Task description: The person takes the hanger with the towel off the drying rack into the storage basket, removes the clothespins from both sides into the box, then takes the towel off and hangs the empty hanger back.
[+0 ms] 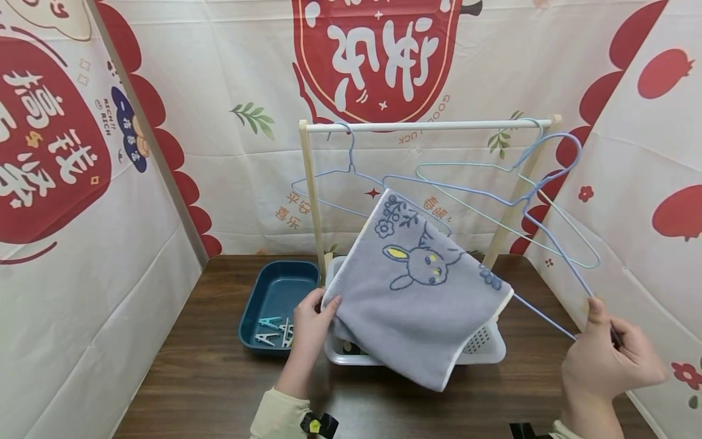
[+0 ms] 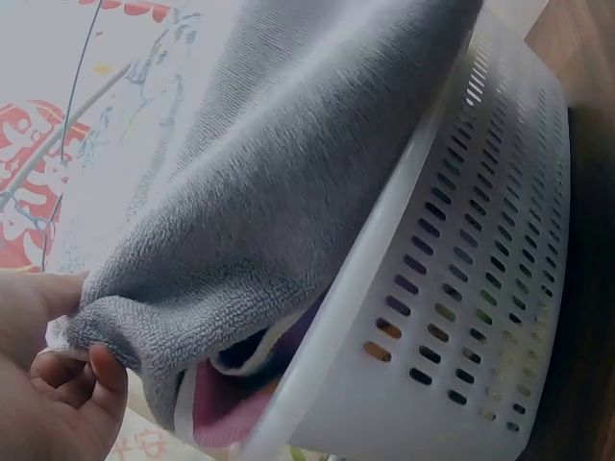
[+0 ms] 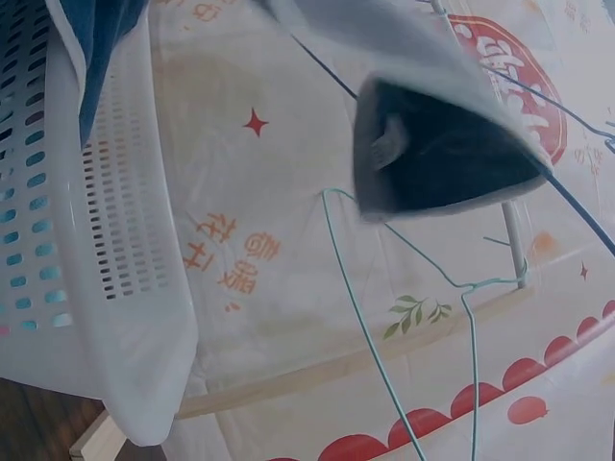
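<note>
My left hand (image 1: 312, 326) pinches the left corner of a grey towel (image 1: 406, 311) with a rabbit pattern and pale edging. In the left wrist view, the thumb and fingers hold a fold of it. My right hand (image 1: 611, 360) grips one end of a periwinkle-blue hanger (image 1: 554, 241), its hook tilted up. The hanger's lower bar comes out from behind the towel's right corner, so the towel hangs across it; the part behind is hidden. In the right wrist view, the towel's dark blue reverse (image 3: 442, 154) shows, with the right hand out of view.
Under the towel stands a white perforated basket (image 1: 493, 350) with more cloth inside. A wooden rack (image 1: 428, 127) rises behind, carrying a blue hanger (image 1: 351, 152) and a mint-green hanger (image 1: 570, 228). At left, a dark blue basin (image 1: 247, 314) holds several clothespins (image 1: 267, 338).
</note>
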A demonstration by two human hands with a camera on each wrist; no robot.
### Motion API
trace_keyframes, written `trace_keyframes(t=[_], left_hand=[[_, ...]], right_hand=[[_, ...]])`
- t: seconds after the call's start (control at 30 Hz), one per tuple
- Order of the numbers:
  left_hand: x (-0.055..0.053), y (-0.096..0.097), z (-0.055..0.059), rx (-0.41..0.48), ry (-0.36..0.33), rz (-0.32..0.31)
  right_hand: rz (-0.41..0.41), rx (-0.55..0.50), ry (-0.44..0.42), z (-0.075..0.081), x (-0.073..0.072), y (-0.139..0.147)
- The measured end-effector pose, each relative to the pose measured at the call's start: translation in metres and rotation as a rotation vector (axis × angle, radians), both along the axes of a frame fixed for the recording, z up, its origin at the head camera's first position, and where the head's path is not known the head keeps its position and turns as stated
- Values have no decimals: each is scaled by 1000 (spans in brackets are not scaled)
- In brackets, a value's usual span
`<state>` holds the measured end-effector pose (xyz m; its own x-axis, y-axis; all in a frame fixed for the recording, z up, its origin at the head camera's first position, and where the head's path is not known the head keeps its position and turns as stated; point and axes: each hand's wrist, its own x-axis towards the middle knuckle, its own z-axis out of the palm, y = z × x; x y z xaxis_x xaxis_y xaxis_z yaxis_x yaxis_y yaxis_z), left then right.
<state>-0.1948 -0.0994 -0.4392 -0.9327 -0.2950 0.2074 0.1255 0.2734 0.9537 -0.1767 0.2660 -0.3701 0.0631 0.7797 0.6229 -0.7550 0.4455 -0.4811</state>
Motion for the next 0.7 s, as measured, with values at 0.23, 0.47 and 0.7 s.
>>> trace_keyframes(t=[0.23,0.47,0.7], left_hand=[[-4,-4,-5,27,-30,39],[-5,-8,-11,53,-43,72],[-4,-11,-15,82,-76,77]], right_hand=[[-13,17,0,-4,-1,2],[-21,35,-35,-4,0,0],[9,11,-23,-4,0,-1]])
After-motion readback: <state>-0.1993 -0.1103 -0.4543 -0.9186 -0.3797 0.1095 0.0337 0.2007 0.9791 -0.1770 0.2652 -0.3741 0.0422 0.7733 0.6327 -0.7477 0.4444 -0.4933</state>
